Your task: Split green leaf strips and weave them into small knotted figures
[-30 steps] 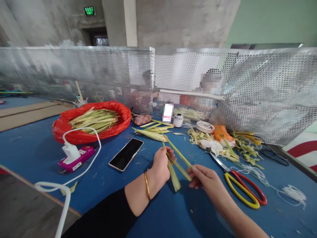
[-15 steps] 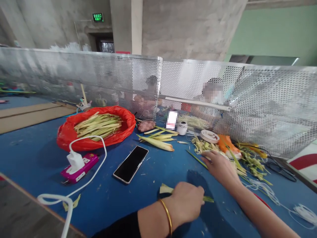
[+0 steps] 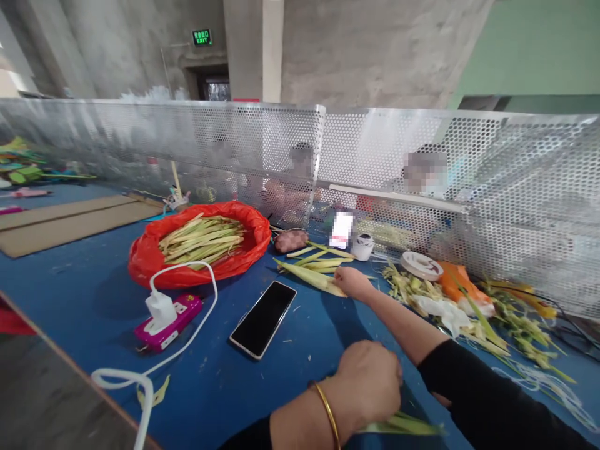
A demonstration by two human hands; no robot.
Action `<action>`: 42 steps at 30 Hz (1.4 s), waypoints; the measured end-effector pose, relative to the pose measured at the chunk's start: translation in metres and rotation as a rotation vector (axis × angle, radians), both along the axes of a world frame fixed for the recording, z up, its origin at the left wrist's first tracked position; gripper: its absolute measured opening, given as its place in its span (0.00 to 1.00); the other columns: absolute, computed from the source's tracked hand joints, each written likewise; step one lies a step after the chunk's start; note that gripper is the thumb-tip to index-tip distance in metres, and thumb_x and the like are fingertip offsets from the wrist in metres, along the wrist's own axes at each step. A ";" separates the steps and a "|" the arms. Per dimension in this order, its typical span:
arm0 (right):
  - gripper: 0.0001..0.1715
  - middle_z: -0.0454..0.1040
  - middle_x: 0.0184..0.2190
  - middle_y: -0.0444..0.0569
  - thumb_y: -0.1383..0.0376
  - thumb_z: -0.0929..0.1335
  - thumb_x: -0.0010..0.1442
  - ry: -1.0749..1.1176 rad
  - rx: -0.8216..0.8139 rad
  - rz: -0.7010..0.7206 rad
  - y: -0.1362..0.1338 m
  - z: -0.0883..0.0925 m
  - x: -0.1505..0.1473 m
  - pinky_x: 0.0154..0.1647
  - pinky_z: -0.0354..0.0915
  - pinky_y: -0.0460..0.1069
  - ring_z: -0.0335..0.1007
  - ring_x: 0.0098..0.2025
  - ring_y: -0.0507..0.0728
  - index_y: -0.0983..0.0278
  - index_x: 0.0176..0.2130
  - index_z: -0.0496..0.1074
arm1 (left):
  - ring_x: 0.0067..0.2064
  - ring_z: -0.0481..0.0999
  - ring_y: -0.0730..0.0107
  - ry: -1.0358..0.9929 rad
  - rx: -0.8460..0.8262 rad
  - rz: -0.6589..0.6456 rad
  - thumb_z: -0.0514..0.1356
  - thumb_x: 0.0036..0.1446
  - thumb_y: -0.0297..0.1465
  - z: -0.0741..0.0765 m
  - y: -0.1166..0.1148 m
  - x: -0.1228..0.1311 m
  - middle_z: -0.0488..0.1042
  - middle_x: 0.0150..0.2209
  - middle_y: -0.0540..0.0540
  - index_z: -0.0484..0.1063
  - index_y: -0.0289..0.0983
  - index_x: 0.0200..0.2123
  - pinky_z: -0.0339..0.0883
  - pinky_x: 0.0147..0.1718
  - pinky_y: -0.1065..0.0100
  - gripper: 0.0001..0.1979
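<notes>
My left hand (image 3: 370,384), with a gold bangle at the wrist, is closed low over the blue table (image 3: 197,369). Green leaf strips (image 3: 405,425) stick out beneath it; its fingertips are mostly hidden. Farther forward, my right hand (image 3: 354,283) has its fingers closed at the near end of a broad pale-green, husk-like leaf (image 3: 307,275). More narrow leaves (image 3: 325,257) lie behind that one. A black-screened phone (image 3: 263,320) rests to the left of both hands.
A red plastic bag (image 3: 140,265) holds many leaf strips. A magenta power strip (image 3: 171,325) has a white charger and cable. On the right are leaf scraps (image 3: 405,289), a tape roll (image 3: 422,265) and white string (image 3: 546,387). A perforated metal screen (image 3: 389,140) stands behind.
My right hand has moved left from beside the scrap pile to the broad leaf, its fingers now closed there. My left hand stays low, the strips under it at another angle. The view has shifted slightly.
</notes>
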State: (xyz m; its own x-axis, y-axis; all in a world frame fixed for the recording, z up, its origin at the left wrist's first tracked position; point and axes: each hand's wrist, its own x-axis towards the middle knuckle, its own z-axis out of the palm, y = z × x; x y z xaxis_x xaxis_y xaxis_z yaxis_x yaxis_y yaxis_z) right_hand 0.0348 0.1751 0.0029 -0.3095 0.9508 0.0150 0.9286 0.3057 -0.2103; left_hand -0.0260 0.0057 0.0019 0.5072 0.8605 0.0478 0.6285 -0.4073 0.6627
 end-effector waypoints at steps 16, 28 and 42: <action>0.15 0.67 0.20 0.42 0.54 0.61 0.61 0.688 0.293 -0.148 -0.145 0.007 0.058 0.24 0.55 0.46 0.62 0.21 0.52 0.61 0.30 0.66 | 0.29 0.73 0.70 -1.161 -0.484 0.700 0.69 0.39 0.32 0.012 0.032 -0.009 0.76 0.31 0.43 0.73 0.32 0.31 0.64 0.27 0.70 0.14; 0.17 0.71 0.21 0.45 0.53 0.68 0.51 1.134 0.037 -0.230 -0.142 0.008 0.089 0.28 0.61 0.47 0.65 0.25 0.53 0.65 0.26 0.71 | 0.25 0.71 0.73 -1.033 -0.427 0.632 0.66 0.40 0.30 0.014 0.030 -0.008 0.77 0.28 0.46 0.76 0.33 0.29 0.58 0.22 0.73 0.10; 0.13 0.68 0.18 0.43 0.57 0.66 0.54 1.030 0.064 -0.196 -0.142 0.008 0.093 0.24 0.60 0.45 0.63 0.22 0.52 0.64 0.25 0.68 | 0.27 0.72 0.72 -0.977 -0.389 0.593 0.62 0.49 0.44 0.013 0.031 -0.007 0.77 0.30 0.42 0.77 0.33 0.31 0.60 0.22 0.73 0.18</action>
